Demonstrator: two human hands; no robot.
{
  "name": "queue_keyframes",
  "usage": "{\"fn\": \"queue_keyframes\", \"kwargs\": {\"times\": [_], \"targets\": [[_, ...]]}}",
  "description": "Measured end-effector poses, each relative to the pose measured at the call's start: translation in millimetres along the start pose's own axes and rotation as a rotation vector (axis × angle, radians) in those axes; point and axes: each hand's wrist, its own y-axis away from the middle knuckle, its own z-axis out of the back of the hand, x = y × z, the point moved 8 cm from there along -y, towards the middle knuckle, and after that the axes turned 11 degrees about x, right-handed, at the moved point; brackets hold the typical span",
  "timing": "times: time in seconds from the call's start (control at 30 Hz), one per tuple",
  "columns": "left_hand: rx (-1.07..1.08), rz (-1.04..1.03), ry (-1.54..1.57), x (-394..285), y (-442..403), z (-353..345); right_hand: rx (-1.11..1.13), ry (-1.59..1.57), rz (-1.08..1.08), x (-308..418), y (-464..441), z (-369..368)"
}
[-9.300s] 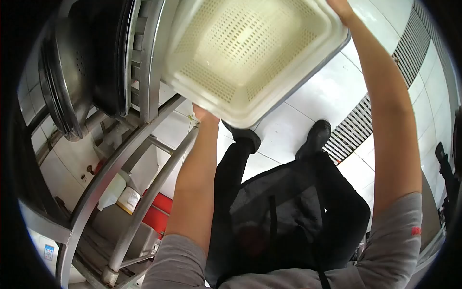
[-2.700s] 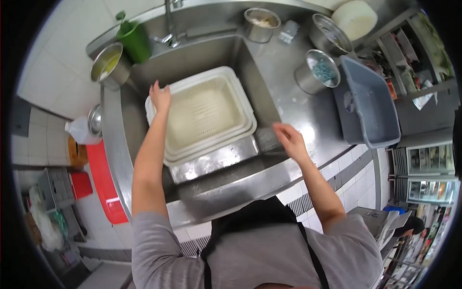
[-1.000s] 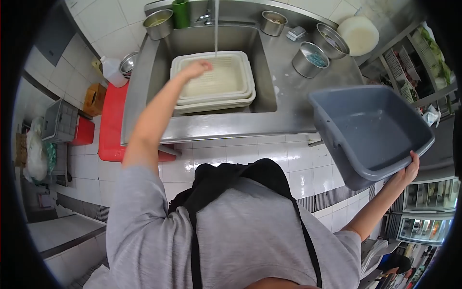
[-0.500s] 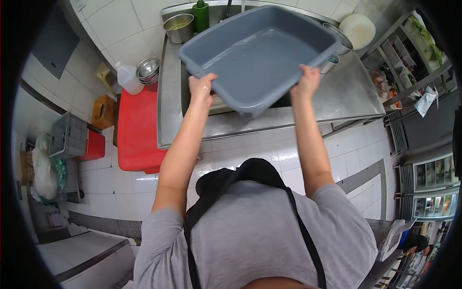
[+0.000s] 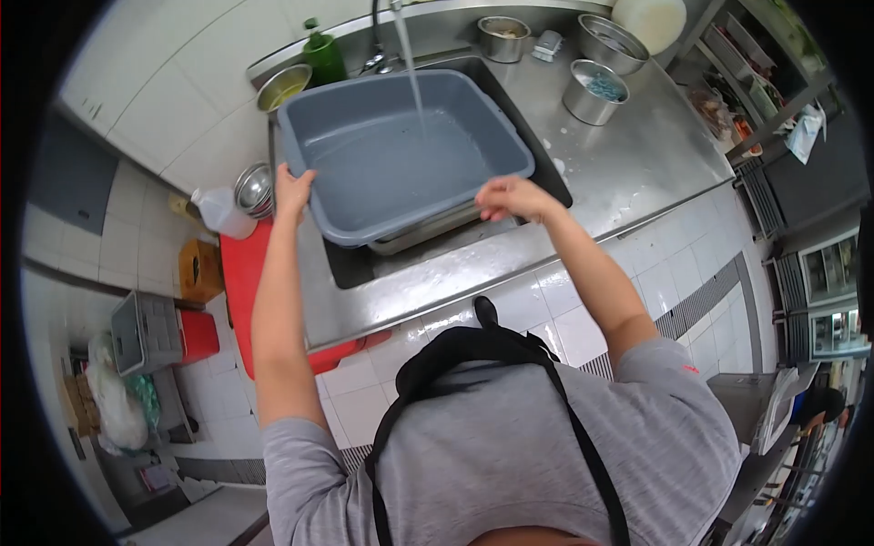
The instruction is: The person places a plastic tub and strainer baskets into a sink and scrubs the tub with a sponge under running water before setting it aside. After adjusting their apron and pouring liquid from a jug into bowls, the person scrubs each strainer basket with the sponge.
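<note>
A grey plastic tub point(image 5: 382, 173) sits over the steel sink point(image 5: 350, 267), on top of the pale baskets, whose edge shows below its front rim. Water from the tap point(image 5: 375, 62) runs down into it. My left hand point(image 5: 292, 194) grips the tub's left rim, thumb on the inner side. Close to the tub's front right corner is my right hand point(image 5: 512, 198), its fingers curled; whether it touches the rim I cannot tell.
Behind the sink stand a green bottle point(image 5: 325, 56) and a steel pot point(image 5: 284, 88). More steel pots point(image 5: 594, 94) are on the right counter point(image 5: 628, 150). A white jug point(image 5: 223, 214) and stacked bowls point(image 5: 254, 189) are at the left, by a red surface point(image 5: 244, 264).
The grey tub has come down from my two hands onto the baskets in the sink. Water now falls into it. My right hand has come off its rim grip, to the front right corner.
</note>
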Motion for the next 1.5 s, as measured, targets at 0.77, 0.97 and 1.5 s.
{"fn": "queue_keyframes", "kwargs": {"times": [0.77, 0.97, 1.5], "targets": [[0.065, 0.184, 0.470, -90.5, -220.8, -242.1, -0.123, 1.716, -0.540, 71.2, -13.4, 393.9], [0.189, -0.527, -0.635, -125.0, -198.9, -232.1, -0.196, 0.996, 0.140, 158.9, -33.8, 315.2], [-0.267, 0.100, -0.808, 33.8, 89.4, -3.9, -0.373, 1.176, 0.186, 142.4, -293.9, 115.2]]}}
